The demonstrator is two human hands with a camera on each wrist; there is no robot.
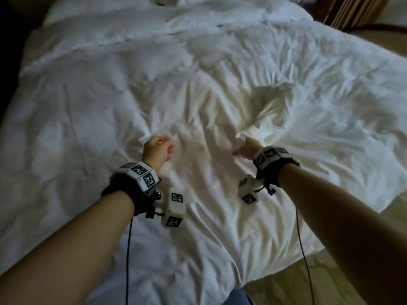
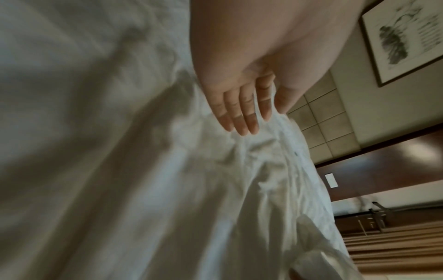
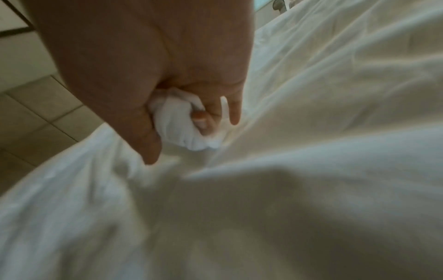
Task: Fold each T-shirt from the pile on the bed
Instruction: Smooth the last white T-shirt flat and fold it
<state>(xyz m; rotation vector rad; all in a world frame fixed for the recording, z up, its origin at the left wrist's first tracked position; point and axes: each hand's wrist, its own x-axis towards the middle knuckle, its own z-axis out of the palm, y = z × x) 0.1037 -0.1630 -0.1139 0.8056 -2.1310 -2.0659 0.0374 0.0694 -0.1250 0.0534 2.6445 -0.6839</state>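
White on white: your right hand (image 3: 153, 79) clenches bunched cloth (image 3: 182, 121), left hand (image 2: 242, 98) released above the bed (image 1: 88, 106); you may be gathering bedding, not a T-shirt.

Bare forearms, no sleeves; each wrist wears a black strap (image 1: 123, 192) topped by white blocks printed with black square markers (image 1: 141, 172); a white marker cube (image 1: 174, 211) hangs beside each; 2 thin dark cables (image 1: 127, 249) trail toward the lower frame.
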